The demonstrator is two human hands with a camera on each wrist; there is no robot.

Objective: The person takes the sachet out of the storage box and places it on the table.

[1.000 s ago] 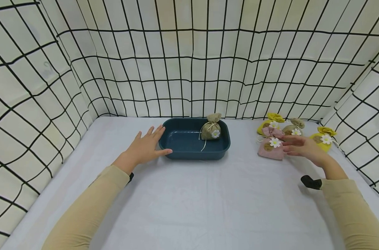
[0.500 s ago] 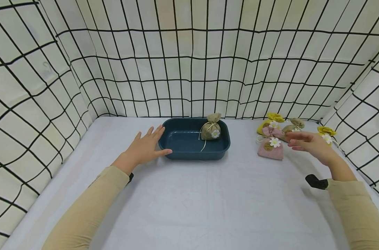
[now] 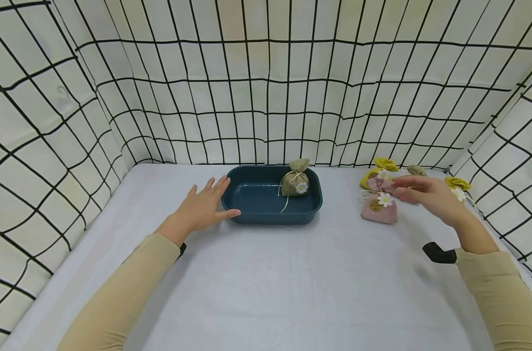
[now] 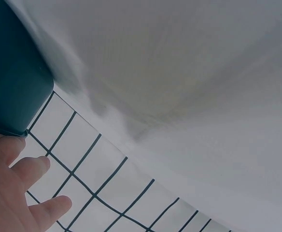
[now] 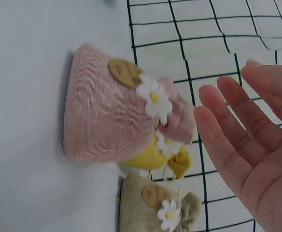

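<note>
My left hand (image 3: pixel 200 207) rests with spread fingers against the left end of the dark teal tub (image 3: pixel 272 218); in the left wrist view its fingertips (image 4: pixel 16 145) meet the tub's rim. Inside the tub, at the right, sits an olive-beige drawstring pouch (image 3: pixel 294 184) with a white flower. My right hand (image 3: pixel 437 196) hovers, fingers relaxed, beside the gathered neck of a pink pouch (image 3: pixel 377 209). The right wrist view shows nothing gripped in the hand (image 5: pixel 257 140). Behind the pink pouch lie a yellow pouch (image 5: pixel 148 157) and a beige pouch (image 5: pixel 141 208).
Another yellow pouch (image 3: pixel 457 184) lies at the far right, partly hidden by the right hand. A white cloth (image 3: pixel 266 282) covers the table. Black grid mesh panels (image 3: pixel 257 92) over pale sheeting stand along the back and both sides.
The right hand first drew back rightward from the pink pouch, then rose and came left toward its neck. Left hand, tub and pouches look unmoved.
</note>
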